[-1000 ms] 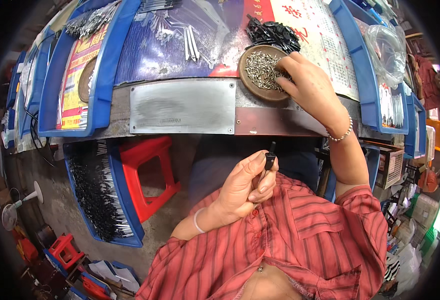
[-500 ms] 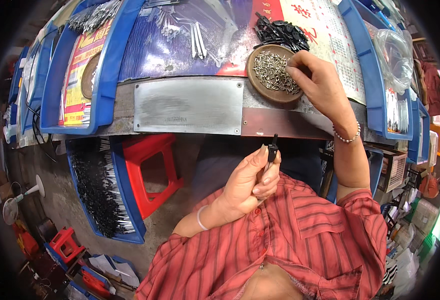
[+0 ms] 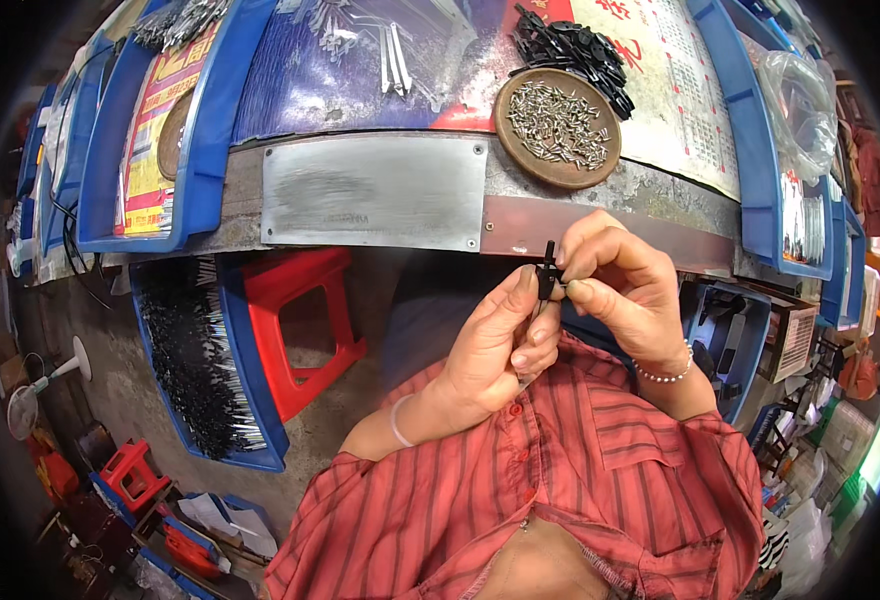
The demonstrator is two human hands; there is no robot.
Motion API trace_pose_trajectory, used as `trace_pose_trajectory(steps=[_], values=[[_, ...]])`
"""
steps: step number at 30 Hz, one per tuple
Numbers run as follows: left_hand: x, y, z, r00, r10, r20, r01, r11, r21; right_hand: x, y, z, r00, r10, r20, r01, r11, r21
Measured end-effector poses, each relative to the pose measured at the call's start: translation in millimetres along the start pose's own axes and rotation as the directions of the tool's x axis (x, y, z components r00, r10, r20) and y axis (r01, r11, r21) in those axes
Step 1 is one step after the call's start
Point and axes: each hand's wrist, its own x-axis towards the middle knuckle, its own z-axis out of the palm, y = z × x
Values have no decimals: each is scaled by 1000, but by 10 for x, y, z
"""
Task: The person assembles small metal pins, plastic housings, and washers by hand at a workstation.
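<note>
My left hand (image 3: 495,335) is closed around a small black plastic fitting with a thin metal shank (image 3: 547,278); its narrow black tip points away from me, and its lower end is hidden in my fingers. At the fitting's right side, my right hand (image 3: 628,285) pinches a tiny pin, barely visible between thumb and forefinger. Both hands are in front of my shirt, just off the table's near edge. Beyond them, a round brown dish (image 3: 560,180) holds many small silvery metal pins (image 3: 555,122). A heap of black plastic parts (image 3: 580,55) lies behind the dish.
A bare metal plate (image 3: 375,195) is screwed to the table's front edge. Blue trays (image 3: 185,215) stand on both sides. Several flat metal strips (image 3: 393,62) lie farther back. Under the table are a red stool (image 3: 338,300) and a blue bin of black-ended strips (image 3: 275,440).
My right hand has left the dish of pins and come down toward me to the black fitting. The left hand still holds the fitting, almost in the same place.
</note>
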Motion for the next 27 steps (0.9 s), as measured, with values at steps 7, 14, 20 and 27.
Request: trace_pose_trajectory(steps=[7,14,20,27], values=[[-25,-39,37,998,55,-23,-53,994,95,-103,97,129,989,30,-143,-29,1000,9],[-46,-53,-18,995,99,-26,-92,977,191,-118,200,172,990,-54,-131,41,994,-104],[-34,-26,-49,995,100,10,-99,960,262,-89,195,218,987,96,-132,-69,979,192],[-77,-55,22,996,75,43,-81,983,167,-85,156,124,974,200,105,-223,926,305]])
